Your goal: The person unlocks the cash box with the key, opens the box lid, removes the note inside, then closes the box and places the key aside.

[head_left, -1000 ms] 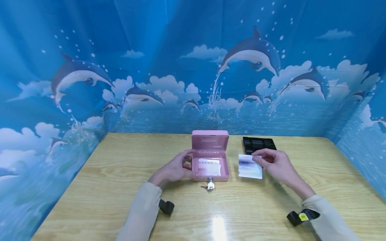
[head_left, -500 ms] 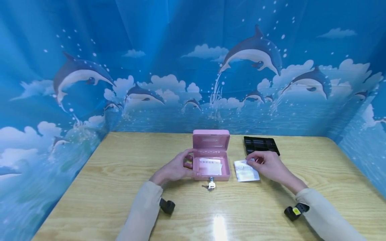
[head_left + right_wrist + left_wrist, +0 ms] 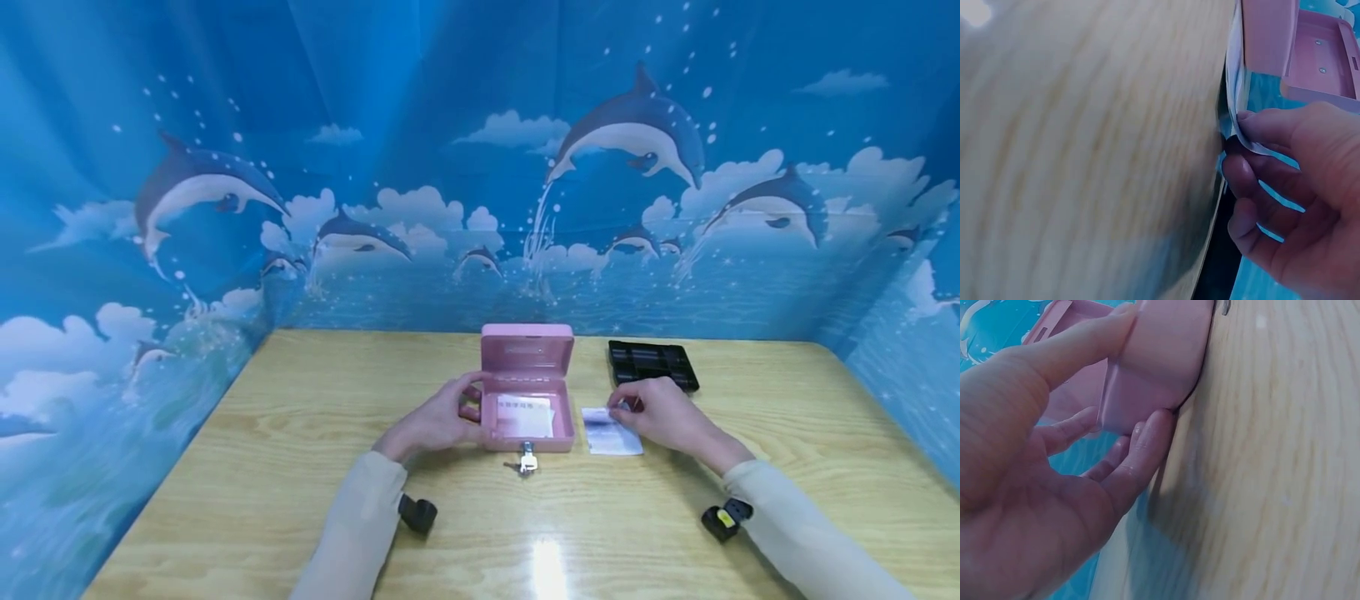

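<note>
An open pink metal box [image 3: 527,417] stands mid-table with its lid [image 3: 527,352] upright and a white paper [image 3: 525,415] inside; keys [image 3: 525,461] hang from its front lock. My left hand [image 3: 438,421] grips the box's left side [image 3: 1154,369], thumb along one wall and fingers curled round the corner. My right hand [image 3: 660,414] pinches the far edge of a white paper slip [image 3: 611,431] lying on the table just right of the box; in the right wrist view the thumb and fingers hold the slip [image 3: 1235,94] beside the box [image 3: 1297,44].
A black compartment tray [image 3: 651,364] lies behind my right hand. The wooden table [image 3: 300,467] is walled on three sides by a blue dolphin-print backdrop [image 3: 375,167]. Black wrist straps [image 3: 416,512] sit on both sleeves.
My right hand has brought the paper slip down and leftward, from raised in front of the black tray to flat on the table beside the box. The left hand stayed on the box.
</note>
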Available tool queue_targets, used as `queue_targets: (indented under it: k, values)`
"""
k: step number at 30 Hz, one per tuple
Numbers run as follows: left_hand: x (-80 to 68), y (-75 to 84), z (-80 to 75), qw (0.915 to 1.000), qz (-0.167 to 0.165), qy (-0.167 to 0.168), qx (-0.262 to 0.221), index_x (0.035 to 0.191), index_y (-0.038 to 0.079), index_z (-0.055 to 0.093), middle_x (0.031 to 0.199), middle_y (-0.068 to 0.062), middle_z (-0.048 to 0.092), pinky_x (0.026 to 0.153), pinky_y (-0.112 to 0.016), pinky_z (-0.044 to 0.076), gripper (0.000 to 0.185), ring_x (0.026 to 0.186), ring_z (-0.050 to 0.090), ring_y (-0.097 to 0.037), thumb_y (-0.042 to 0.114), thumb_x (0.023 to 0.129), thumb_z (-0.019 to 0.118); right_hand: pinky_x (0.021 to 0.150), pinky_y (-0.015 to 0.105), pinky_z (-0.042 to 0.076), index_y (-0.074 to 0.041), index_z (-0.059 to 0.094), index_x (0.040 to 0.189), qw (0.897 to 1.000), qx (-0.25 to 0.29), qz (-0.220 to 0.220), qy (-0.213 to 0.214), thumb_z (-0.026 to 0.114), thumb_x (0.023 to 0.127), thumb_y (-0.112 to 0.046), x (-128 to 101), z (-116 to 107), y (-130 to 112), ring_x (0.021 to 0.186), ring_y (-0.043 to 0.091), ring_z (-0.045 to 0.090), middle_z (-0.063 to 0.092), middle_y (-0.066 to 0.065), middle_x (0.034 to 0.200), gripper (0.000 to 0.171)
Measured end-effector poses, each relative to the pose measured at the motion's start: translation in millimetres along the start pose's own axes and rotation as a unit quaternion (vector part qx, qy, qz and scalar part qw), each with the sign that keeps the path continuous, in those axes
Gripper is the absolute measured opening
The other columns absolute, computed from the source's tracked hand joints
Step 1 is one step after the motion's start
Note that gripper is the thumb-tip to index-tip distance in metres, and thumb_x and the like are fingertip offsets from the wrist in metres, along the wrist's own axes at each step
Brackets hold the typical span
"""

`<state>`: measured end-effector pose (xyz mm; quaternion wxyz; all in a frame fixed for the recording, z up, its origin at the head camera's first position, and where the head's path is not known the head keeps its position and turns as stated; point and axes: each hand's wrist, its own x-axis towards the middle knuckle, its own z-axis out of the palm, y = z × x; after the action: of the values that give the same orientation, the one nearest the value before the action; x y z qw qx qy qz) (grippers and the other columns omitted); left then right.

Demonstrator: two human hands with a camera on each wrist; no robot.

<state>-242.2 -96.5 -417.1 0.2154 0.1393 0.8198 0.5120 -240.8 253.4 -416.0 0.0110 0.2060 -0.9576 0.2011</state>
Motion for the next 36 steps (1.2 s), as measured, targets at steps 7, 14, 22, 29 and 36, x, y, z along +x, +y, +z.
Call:
queue_targets:
  k: [7, 14, 22, 29, 36]
  values:
    - [-0.4, 1.7, -1.5, 0.9999, -0.005, -0.007, 0.012, 0.160, 0.022, 0.031, 0.137, -0.012, 0.054, 0.110, -0.050, 0.051, 0.098, 0.119, 0.062, -0.026, 0.019, 0.080, 0.087, 0.054, 0.021, 0.042, -0.016, 0.079, 0.097, 0.999, -0.032, 0.002, -0.007, 0.078, 0.089, -0.017, 1, 1, -3, 0.064, 0.005, 0.051, 0.066, -0.009, 0.077, 0.008]
    - [-0.8, 1.1, 1.4, 0.9998, 0.008, 0.005, 0.019, 0.158, 0.020, 0.032, 0.138, -0.013, 0.055, 0.106, -0.047, 0.054, 0.091, 0.117, 0.062, -0.025, 0.020, 0.084, 0.084, 0.061, 0.025, 0.053, -0.014, 0.079, 0.095, 0.998, -0.057, -0.009, 0.034, 0.080, 0.087, -0.013, -3, 1, -6, 0.073, 0.005, 0.060, 0.072, -0.004, 0.085, 0.008]
    - [1.4, 1.7, 3.2, 0.9985, 0.003, 0.021, 0.051, 0.158, 0.023, 0.033, 0.139, -0.013, 0.054, 0.102, -0.044, 0.056, 0.091, 0.115, 0.062, -0.024, 0.026, 0.084, 0.085, 0.065, 0.024, 0.056, -0.012, 0.078, 0.103, 0.994, 0.021, -0.029, 0.100, 0.076, 0.091, -0.013, -11, 1, -15, 0.083, 0.012, 0.068, 0.077, 0.000, 0.097, 0.012]
    - [1.0, 2.3, 3.9, 0.9974, -0.001, 0.019, 0.070, 0.158, 0.026, 0.035, 0.139, -0.011, 0.051, 0.102, -0.043, 0.055, 0.093, 0.115, 0.061, -0.023, 0.030, 0.081, 0.087, 0.060, 0.020, 0.053, -0.011, 0.078, 0.105, 0.988, 0.088, -0.043, 0.123, 0.075, 0.093, -0.014, -10, 5, -31, 0.084, 0.010, 0.066, 0.076, -0.002, 0.097, 0.014]
    - [1.9, 3.0, 3.9, 0.9975, -0.003, 0.017, 0.069, 0.156, 0.027, 0.036, 0.139, -0.011, 0.050, 0.102, -0.043, 0.055, 0.091, 0.114, 0.060, -0.023, 0.025, 0.081, 0.087, 0.063, 0.020, 0.055, -0.012, 0.077, 0.111, 0.986, 0.125, -0.039, 0.107, 0.075, 0.093, -0.015, -4, 13, -45, 0.091, 0.013, 0.066, 0.077, 0.000, 0.104, 0.018]
